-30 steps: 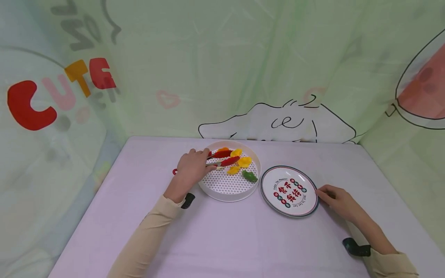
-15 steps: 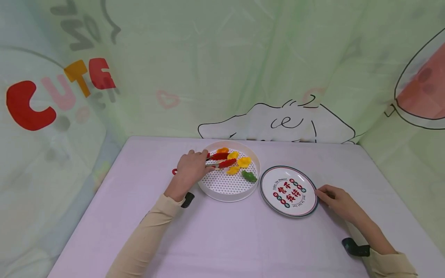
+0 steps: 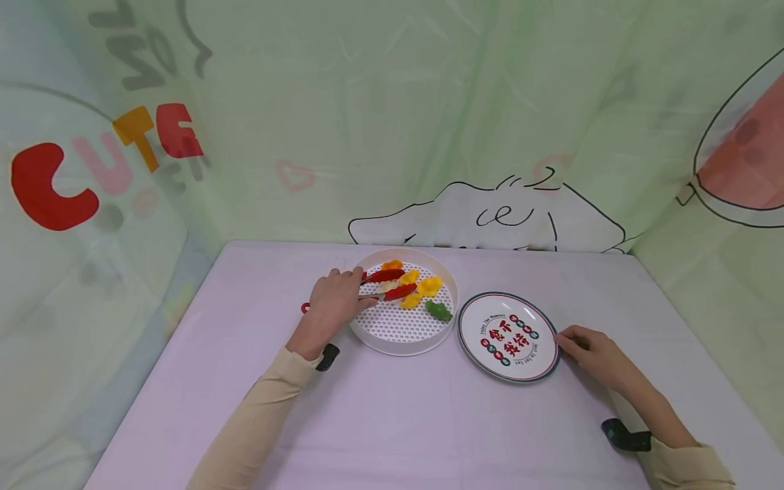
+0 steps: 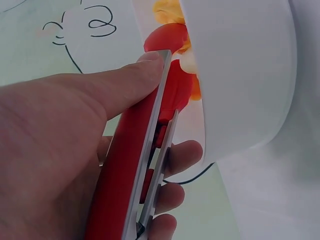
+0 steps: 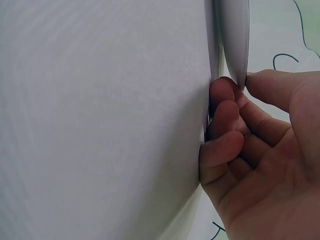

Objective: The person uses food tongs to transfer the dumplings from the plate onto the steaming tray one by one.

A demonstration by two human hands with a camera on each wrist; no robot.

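Note:
My left hand (image 3: 333, 299) grips red-and-silver tongs (image 3: 401, 292) over the left side of a round white perforated tray (image 3: 401, 349). The tongs' red tips stand apart among small food-like pieces. A pale piece (image 4: 188, 62) shows beside the tips in the left wrist view; whether they touch it I cannot tell. Yellow pieces (image 3: 430, 286), an orange piece (image 3: 392, 264) and a green piece (image 3: 438, 311) lie in the tray. On the right, my right hand (image 3: 603, 357) pinches the rim of a white plate (image 3: 474, 333) between thumb and fingers. The plate bears red and green printing.
Under everything lies a pale cloth-covered table (image 3: 392, 422). A printed fabric backdrop (image 3: 380, 122) rises behind it and at both sides. The plate stands close beside the tray's right wall.
The tongs' tips have shifted slightly left with my left hand and come a little lower. One yellow piece near the tips has moved slightly left. My right hand stays at the plate.

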